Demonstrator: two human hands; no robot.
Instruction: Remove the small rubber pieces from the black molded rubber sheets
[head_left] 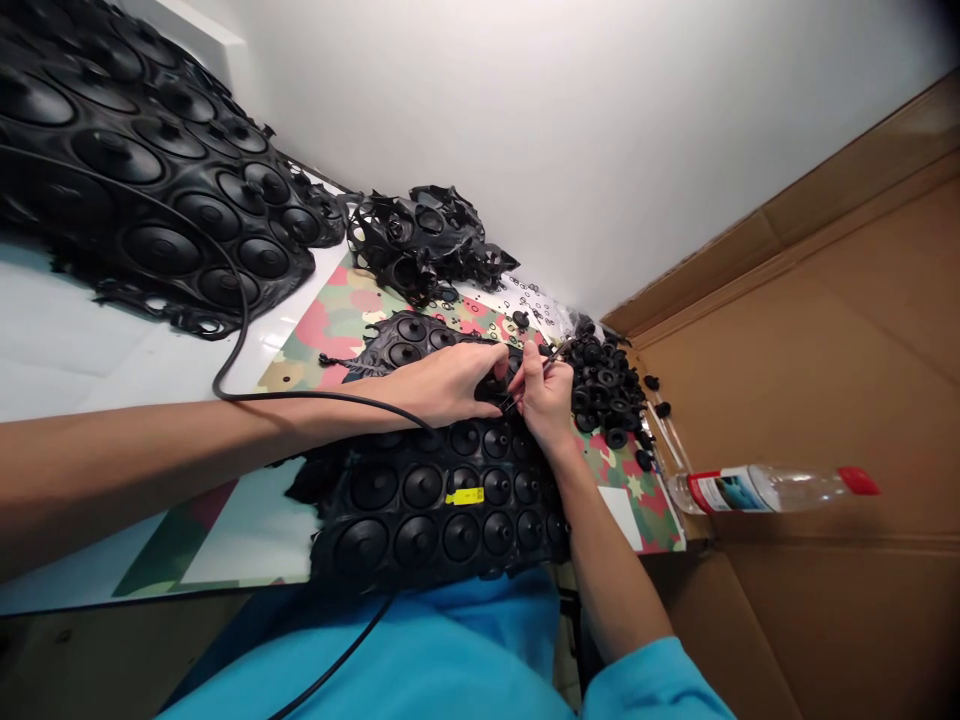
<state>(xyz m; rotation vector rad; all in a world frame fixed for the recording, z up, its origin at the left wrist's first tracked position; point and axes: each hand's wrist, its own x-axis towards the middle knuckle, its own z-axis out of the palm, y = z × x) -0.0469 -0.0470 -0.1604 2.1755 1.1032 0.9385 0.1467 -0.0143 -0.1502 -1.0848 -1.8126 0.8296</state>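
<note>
A black rubber sheet [442, 511] moulded with rows of round caps lies in front of me, at the near edge of the table. My left hand [466, 380] is closed over its upper part, thumb and fingers pinching dark rubber; the exact spot is partly hidden. Close beside it, my right hand [547, 397] grips a slim metal tool [555, 355] that looks like tweezers. Its thin tips reach the rubber by my left thumb. A yellow tag [466, 496] lies on the sheet below my hands.
Loose black rubber caps [609, 385] are heaped right of my hands. Torn rubber scrap [427, 240] lies behind, and a large stack of moulded sheets [161, 180] at left. A plastic bottle [750, 490] is at the right edge, near cardboard [825, 330]. A black cable [238, 340] crosses my left forearm.
</note>
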